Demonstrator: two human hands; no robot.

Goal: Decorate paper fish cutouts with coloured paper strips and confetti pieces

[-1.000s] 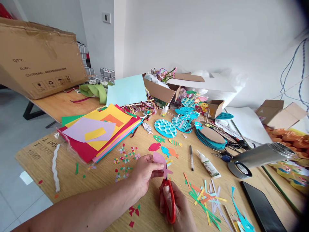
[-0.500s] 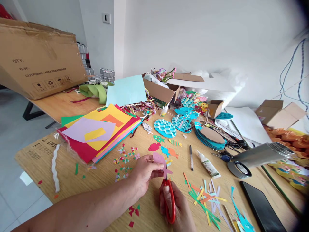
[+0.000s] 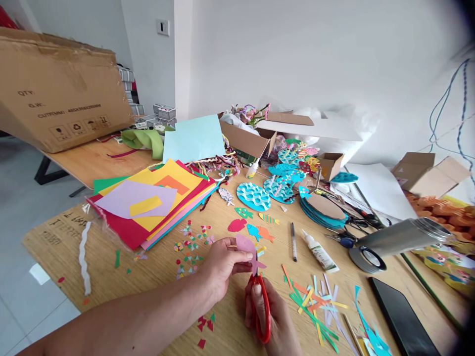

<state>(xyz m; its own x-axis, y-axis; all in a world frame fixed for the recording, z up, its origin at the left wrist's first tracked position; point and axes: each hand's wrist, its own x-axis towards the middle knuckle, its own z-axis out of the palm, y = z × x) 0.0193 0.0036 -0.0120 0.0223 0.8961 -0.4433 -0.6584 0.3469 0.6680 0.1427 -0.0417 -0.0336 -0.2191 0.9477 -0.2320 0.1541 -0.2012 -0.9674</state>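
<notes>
My left hand (image 3: 224, 267) pinches a piece of pink paper (image 3: 245, 245) between thumb and fingers, above the wooden table. My right hand (image 3: 272, 316) grips red-handled scissors (image 3: 264, 316), with the blades pointing up against the paper's right edge. Just beyond the paper lie cut-out paper fish: a red one (image 3: 237, 225), a blue one (image 3: 254, 231), an orange one (image 3: 265, 233), a green one (image 3: 243, 213) and a striped one (image 3: 269, 218). Small confetti-like paper bits (image 3: 189, 244) are scattered left of my left hand.
Stacked coloured paper (image 3: 122, 198) lies at the left. Right of my hands are a pen (image 3: 294, 242), a glue bottle (image 3: 321, 252), paper strips (image 3: 315, 306), a phone (image 3: 403, 316) and a metal flask (image 3: 403, 237). Blue wavy discs (image 3: 254, 197) and an open carton (image 3: 247, 138) stand farther back.
Both hands stay almost in place, the pink paper still held against the scissors. The blades seem to have shifted very slightly at the paper's edge.
</notes>
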